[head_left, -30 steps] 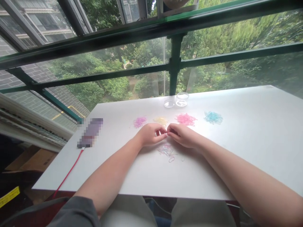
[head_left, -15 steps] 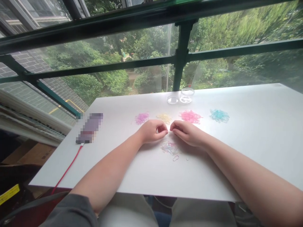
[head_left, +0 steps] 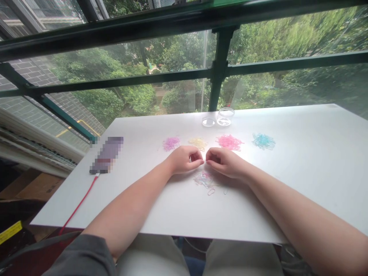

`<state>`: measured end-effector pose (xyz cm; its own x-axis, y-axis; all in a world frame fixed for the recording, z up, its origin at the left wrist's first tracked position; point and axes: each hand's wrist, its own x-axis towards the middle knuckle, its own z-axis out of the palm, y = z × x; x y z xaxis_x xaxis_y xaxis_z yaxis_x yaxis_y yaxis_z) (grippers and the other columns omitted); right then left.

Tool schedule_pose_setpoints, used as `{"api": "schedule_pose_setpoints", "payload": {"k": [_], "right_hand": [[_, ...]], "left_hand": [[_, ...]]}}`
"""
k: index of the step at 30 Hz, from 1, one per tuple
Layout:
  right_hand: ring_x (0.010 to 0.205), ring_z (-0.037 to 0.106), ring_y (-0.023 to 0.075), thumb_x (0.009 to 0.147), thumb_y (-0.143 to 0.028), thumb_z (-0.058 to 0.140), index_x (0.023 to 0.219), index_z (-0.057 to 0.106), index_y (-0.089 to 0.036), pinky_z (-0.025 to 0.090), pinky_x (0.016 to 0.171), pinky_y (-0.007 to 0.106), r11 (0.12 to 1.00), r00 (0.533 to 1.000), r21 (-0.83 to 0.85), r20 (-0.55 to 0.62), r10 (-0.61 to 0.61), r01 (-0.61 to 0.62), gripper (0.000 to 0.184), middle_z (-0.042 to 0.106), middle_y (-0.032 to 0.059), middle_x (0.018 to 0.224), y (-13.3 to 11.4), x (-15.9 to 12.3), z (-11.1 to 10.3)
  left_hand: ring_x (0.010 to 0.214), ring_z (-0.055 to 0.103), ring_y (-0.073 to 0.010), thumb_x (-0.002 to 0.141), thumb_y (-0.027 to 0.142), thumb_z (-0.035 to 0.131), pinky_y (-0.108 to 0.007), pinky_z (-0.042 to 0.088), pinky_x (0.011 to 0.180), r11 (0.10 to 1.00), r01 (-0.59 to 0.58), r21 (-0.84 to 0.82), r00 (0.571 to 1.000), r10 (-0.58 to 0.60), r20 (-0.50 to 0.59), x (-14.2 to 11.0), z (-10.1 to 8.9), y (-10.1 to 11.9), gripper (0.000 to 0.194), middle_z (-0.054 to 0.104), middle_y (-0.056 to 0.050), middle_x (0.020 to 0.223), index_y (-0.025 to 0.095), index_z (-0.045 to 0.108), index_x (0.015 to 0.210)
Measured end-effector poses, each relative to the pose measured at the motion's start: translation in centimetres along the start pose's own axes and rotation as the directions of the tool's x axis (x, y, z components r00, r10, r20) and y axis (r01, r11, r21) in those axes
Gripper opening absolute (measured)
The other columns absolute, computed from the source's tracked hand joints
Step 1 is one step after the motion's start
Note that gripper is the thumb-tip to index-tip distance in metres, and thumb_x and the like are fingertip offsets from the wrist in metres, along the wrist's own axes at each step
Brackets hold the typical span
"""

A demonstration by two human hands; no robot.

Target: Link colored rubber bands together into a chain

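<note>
My left hand point(head_left: 188, 159) and my right hand point(head_left: 222, 161) meet almost fingertip to fingertip over the middle of the white table point(head_left: 172, 207). Thumb and forefinger are pinched on both; whatever lies between them is too small to make out. Just below the fingertips is a loose mixed pile of small elastic bands point(head_left: 204, 180), pale and several-coloured. Beyond my hands, sorted bands form a row: a purple pile point(head_left: 171, 143), a yellow pile point(head_left: 198, 143), a pink pile point(head_left: 230, 142) and a teal pile point(head_left: 263, 141).
A clear round container point(head_left: 225, 117) stands near the far edge, its clear lid point(head_left: 208, 122) beside it. At the left lies a blurred-out phone point(head_left: 107, 153) with a red cable point(head_left: 79, 205). Green railing point(head_left: 217, 69) and glass rise behind the table.
My fingertips have come slightly closer together, with both hands still pinched. The view has shifted a little; the piles look the same.
</note>
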<state>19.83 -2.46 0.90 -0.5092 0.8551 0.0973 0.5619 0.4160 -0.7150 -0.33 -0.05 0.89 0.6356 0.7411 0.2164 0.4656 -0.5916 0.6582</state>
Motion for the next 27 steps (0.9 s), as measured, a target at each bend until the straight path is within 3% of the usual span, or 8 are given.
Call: {"api": "schedule_pose_setpoints", "payload": {"k": [27], "right_hand": [[0.054, 0.041, 0.0084, 0.074, -0.016, 0.048, 0.074, 0.049, -0.018, 0.032, 0.050, 0.021, 0.999, 0.999, -0.010, -0.014, -0.041, 0.041, 0.003, 0.049, -0.0034, 0.061, 0.04, -0.11, 0.02]], "left_hand": [[0.061, 0.052, -0.0090, 0.074, 0.027, 0.058, -0.020, 0.041, 0.057, 1.000, -0.016, -0.003, 1.000, 0.017, 0.016, 0.00, -0.11, -0.27, 0.012, 0.062, -0.001, 0.069, 0.015, 0.061, 0.073]]}}
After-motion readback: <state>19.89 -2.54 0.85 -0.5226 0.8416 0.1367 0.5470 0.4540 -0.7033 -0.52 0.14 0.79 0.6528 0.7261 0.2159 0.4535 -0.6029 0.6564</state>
